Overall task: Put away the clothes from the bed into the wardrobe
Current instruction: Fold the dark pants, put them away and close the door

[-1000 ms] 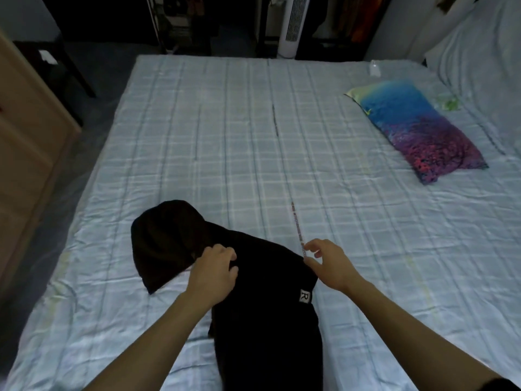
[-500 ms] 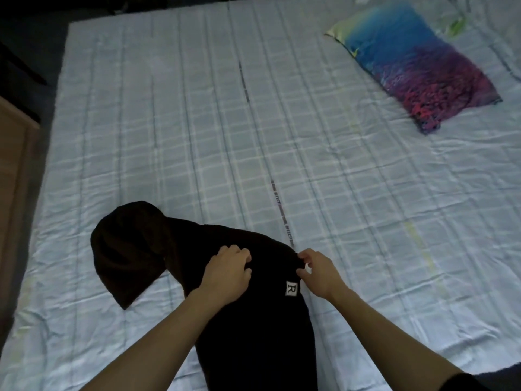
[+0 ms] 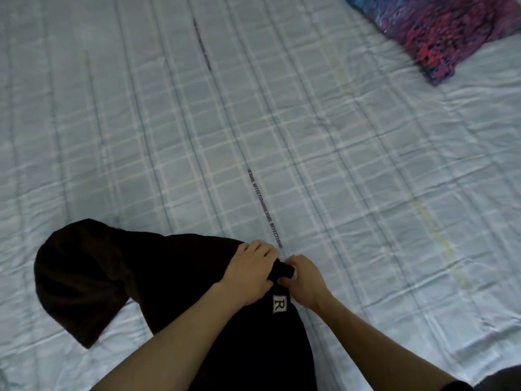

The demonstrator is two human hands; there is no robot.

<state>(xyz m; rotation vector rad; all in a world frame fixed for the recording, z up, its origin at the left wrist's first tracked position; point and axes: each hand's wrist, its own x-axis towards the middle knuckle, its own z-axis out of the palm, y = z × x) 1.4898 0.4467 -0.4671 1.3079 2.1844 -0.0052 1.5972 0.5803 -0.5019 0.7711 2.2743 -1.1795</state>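
From the head view, the left hand [image 3: 251,270] and right hand [image 3: 303,279] sit close together, both gripping one corner of the black garment [image 3: 135,280], which spreads left of and below the hands across the checked bedsheet [image 3: 282,136].

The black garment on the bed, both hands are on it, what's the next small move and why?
Probably lift it off the bed. The left hand and right hand both grip the black garment at the same bunched spot above its R label, while the rest lies spread on the bed. Raising it would gather the cloth for carrying to the wardrobe.
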